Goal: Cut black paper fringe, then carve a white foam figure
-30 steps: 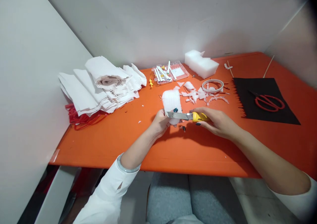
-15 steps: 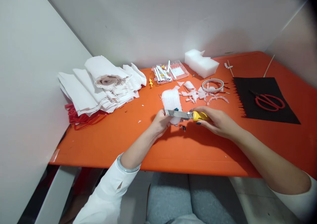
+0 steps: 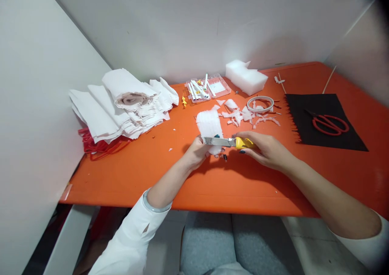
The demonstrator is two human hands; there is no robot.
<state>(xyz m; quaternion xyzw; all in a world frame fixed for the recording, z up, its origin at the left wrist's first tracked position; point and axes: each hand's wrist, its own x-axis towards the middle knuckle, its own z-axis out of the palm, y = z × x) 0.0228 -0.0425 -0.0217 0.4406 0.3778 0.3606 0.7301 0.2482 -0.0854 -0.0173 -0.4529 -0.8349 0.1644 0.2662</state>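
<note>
My left hand (image 3: 197, 151) is closed on a white foam piece (image 3: 209, 123), its fingers partly hidden beneath the foam and the blade. In my right hand (image 3: 264, 147) is a yellow utility knife (image 3: 244, 143) with its long blade extended to the left. The blade lies across the lower part of the foam, close to my left thumb; whether it cuts into the foam cannot be made out. Just below sits a small dark bit (image 3: 225, 157) on the orange table (image 3: 146, 178).
White foam scraps (image 3: 240, 115) and a roll of white tape (image 3: 260, 104) lie beyond my hands. A foam block (image 3: 246, 78) and a marker case (image 3: 220, 84) stand by the wall. Red scissors (image 3: 330, 125) rest on black sheet (image 3: 343, 141); stacked white fabric (image 3: 106, 113) is at left.
The foam piece has tilted slightly, its far end shifting a little left. The knife blade has moved only slightly, and both hands keep their hold.
</note>
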